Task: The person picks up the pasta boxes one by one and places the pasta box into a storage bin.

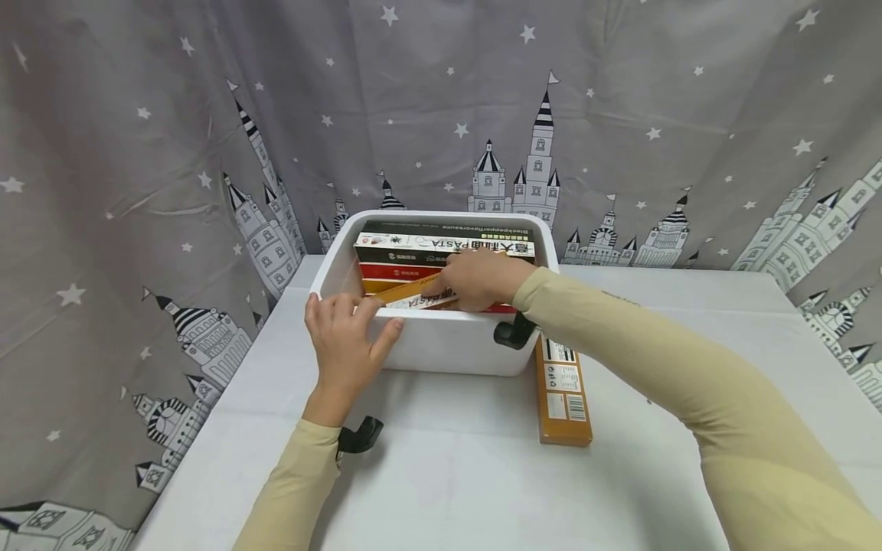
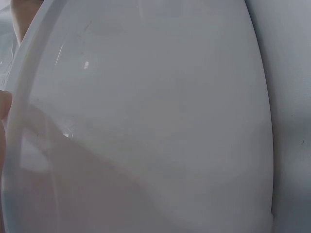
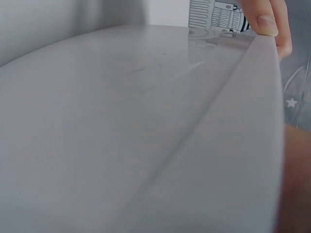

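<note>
A white plastic bin (image 1: 441,344) stands on the table with several pasta boxes inside. My left hand (image 1: 344,340) grips its front rim near the left corner, thumb on the outer wall and fingers over the edge. In the right wrist view the same left hand (image 3: 267,22) pinches the rim. My right hand (image 1: 475,279) reaches over the front wall into the bin and holds an orange and white pasta box (image 1: 406,295) that lies slanted against the others. The wall hides that box's lower part. Behind it stand a red box (image 1: 393,272) and a black and white pasta box (image 1: 406,243).
Another orange box (image 1: 563,405) lies on the white table (image 1: 455,474) by the bin's front right corner, partly under my right forearm. Black wrist mounts (image 1: 513,333) sit on both wrists. A grey curtain (image 1: 413,92) with stars and castles hangs behind the table.
</note>
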### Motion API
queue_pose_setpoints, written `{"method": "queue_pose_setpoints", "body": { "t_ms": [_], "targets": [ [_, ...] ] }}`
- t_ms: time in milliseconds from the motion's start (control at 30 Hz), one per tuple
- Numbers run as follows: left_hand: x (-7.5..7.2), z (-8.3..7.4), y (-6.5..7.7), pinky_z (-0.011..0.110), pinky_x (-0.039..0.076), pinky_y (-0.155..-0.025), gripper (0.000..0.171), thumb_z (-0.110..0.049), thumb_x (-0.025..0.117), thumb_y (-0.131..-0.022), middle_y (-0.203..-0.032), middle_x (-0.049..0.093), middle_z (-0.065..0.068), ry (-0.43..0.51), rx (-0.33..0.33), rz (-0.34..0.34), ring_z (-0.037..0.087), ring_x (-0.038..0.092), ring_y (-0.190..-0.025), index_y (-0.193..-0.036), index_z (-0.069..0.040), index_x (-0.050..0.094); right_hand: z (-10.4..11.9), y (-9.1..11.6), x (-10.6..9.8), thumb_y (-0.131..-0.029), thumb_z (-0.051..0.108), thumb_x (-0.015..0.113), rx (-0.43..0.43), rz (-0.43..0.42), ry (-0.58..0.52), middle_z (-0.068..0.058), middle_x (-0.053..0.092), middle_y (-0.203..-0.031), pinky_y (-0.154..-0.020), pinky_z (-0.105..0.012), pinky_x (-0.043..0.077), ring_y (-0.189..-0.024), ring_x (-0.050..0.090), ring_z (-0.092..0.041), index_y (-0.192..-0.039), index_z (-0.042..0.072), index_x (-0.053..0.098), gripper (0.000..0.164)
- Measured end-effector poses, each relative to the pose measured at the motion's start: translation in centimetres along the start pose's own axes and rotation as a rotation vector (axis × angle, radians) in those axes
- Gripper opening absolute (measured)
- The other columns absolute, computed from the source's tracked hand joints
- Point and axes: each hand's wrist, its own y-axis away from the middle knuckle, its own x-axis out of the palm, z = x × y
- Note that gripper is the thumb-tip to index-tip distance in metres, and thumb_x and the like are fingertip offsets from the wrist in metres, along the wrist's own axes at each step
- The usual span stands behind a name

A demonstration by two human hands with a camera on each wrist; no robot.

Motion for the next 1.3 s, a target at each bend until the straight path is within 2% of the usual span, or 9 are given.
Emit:
{"method": "queue_pose_setpoints", "body": {
  "t_ms": [367, 500, 667, 900, 1167, 1300],
  "targets": [
    [0.0, 0.1, 0.1, 0.076, 0.019, -0.112, 0.077, -0.07, 0.034, -0.099, -0.092, 0.058, 0.021, 0.009, -0.003, 0.002, 0.044, 0.05, -0.1, -0.099, -0.001, 0.068, -0.2, -0.2, 0.8, -0.101, 0.018, 0.062, 0.021, 0.006, 0.009, -0.004, 0.064, -0.127, -0.093, -0.044, 0.054, -0.111, 0.057, -0.022, -0.149, 0.044, 0.049, 0.056],
    [0.0, 0.1, 0.1, 0.076, 0.019, -0.112, 0.077, -0.071, 0.034, -0.099, -0.092, 0.058, 0.021, 0.009, -0.003, 0.002, 0.044, 0.05, -0.1, -0.1, -0.001, 0.068, -0.5, -0.2, 1.3, -0.101, 0.012, 0.06, 0.021, -0.008, -0.031, -0.006, 0.063, -0.131, -0.092, -0.043, 0.054, -0.113, 0.057, -0.023, -0.149, 0.043, 0.049, 0.058],
    [0.0, 0.2, 0.2, 0.076, 0.019, -0.112, 0.075, -0.069, 0.036, -0.1, -0.092, 0.059, 0.021, 0.011, -0.003, 0.006, 0.043, 0.049, -0.099, -0.099, -0.001, 0.068, -0.9, -0.1, 2.2, -0.102, 0.013, 0.057, 0.003, -0.044, -0.105, -0.007, 0.062, -0.137, -0.1, -0.046, 0.053, -0.123, 0.058, -0.026, -0.147, 0.042, 0.052, 0.053],
    [0.1, 0.3, 0.2, 0.076, 0.02, -0.111, 0.073, -0.067, 0.038, -0.099, -0.091, 0.059, 0.021, 0.014, 0.006, -0.013, 0.044, 0.05, -0.098, -0.098, -0.001, 0.068, -1.3, -0.2, 3.0, -0.101, 0.004, 0.053, 0.022, -0.065, -0.168, -0.006, 0.063, -0.135, -0.101, -0.047, 0.052, -0.125, 0.057, -0.026, -0.143, 0.042, 0.057, 0.056],
    [0.0, 0.2, 0.1, 0.076, 0.018, -0.112, 0.076, -0.069, 0.035, -0.1, -0.093, 0.059, 0.022, 0.013, 0.003, -0.006, 0.044, 0.049, -0.1, -0.099, -0.001, 0.068, -1.5, -0.5, 3.2, -0.101, 0.011, 0.057, 0.004, -0.069, -0.176, -0.003, 0.065, -0.13, -0.102, -0.045, 0.051, -0.121, 0.058, -0.022, -0.142, 0.04, 0.058, 0.05],
    [0.2, 0.2, 0.1, 0.076, 0.019, -0.112, 0.077, -0.07, 0.035, -0.1, -0.093, 0.06, 0.021, 0.016, 0.006, -0.013, 0.043, 0.049, -0.099, -0.099, -0.001, 0.068, -1.6, -0.7, 3.3, -0.1, 0.013, 0.06, -0.006, -0.043, -0.215, 0.0, 0.065, -0.136, -0.108, -0.043, 0.048, -0.128, 0.056, -0.022, -0.142, 0.038, 0.059, 0.049]
  ]
}}
